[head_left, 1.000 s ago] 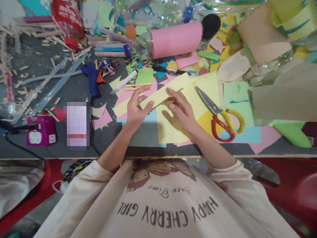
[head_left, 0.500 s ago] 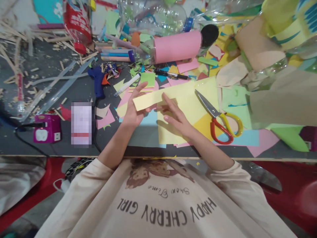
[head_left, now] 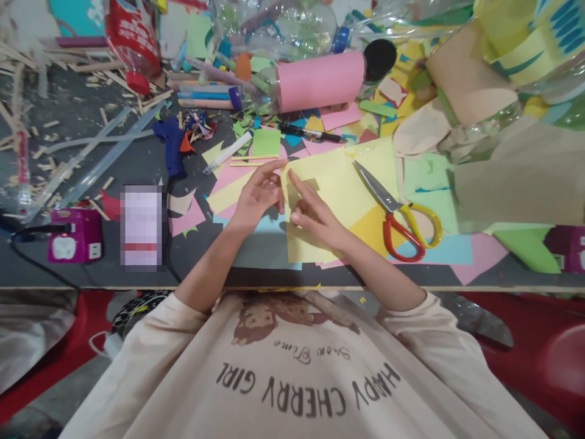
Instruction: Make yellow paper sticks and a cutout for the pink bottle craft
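My left hand (head_left: pixel 260 195) is raised over the papers, its fingers curved around a pale yellow paper strip (head_left: pixel 285 186) that appears almost edge-on; most of the strip is hidden. Facing it, my right hand (head_left: pixel 317 213) has its index finger stretched out close to the strip, thumb apart and the other fingers bent. Beneath both hands lie a large yellow sheet (head_left: pixel 338 183) and a light blue sheet (head_left: pixel 260 247). Scissors (head_left: pixel 395 213) with red and yellow handles rest, blades apart, on the sheets to the right.
A blue glue gun (head_left: pixel 171 146) lies left, beyond a blurred-out box (head_left: pixel 141 225) and a purple box (head_left: pixel 75 235). Behind the hands are a white marker (head_left: pixel 228 152), a black pen (head_left: pixel 311 133) and a pink-wrapped bottle (head_left: pixel 320 82). Wood sticks and paper scraps litter the table.
The yellow strip, seen broadside before, is now turned nearly edge-on between my hands. My left hand has shifted slightly right, bringing both hands' fingertips close together.
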Demonstrator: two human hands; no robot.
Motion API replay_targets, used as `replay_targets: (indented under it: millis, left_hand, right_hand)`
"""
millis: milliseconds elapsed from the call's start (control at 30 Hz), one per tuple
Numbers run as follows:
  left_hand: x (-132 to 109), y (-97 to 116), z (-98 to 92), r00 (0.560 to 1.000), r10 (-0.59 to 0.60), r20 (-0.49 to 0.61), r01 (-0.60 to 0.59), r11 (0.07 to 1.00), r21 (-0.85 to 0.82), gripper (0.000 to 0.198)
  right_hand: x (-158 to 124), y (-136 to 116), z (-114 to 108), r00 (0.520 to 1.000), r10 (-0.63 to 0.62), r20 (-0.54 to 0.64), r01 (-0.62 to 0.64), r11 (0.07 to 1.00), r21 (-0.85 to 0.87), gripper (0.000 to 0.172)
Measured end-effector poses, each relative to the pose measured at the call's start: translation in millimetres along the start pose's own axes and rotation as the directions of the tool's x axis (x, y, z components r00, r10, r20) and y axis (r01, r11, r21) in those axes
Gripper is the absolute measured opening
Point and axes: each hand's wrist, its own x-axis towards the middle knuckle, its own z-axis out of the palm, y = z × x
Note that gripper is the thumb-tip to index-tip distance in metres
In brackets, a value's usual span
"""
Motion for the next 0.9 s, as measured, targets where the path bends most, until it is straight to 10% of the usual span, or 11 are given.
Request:
replay_targets:
  millis: [300,500,700,900]
  left_hand:
    - [-0.2,-6.1,-6.5,0.991,0.109,-0.073,-0.094,0.979,0.179,0.048]
    - [1.2,-7.1,-5.2,0.981,0.092,-0.172,-0.068,0.988,0.137,0.041]
    - [-1.6,-2.1,-2.8,0.971,0.073,-0.228,-0.037,0.987,0.159,0.041]
    - [-4.9,-0.9,1.2,0.982,0.041,-0.182,-0.008,0.985,0.175,0.038]
  right_hand:
    - [1.2,-4.5,0.1,0.996,0.076,0.051,-0.077,0.997,0.017,0.056]
    - [1.3,1.9,0.2,0.991,0.059,-0.12,-0.044,0.991,0.129,0.064]
    - [4.8,1.8,-7.0,0.859,0.182,-0.478,-0.11,0.979,0.175,0.089]
    - [8.3,-3.8,-4.9,0.824,0.365,-0.434,-0.143,0.874,0.463,0.073]
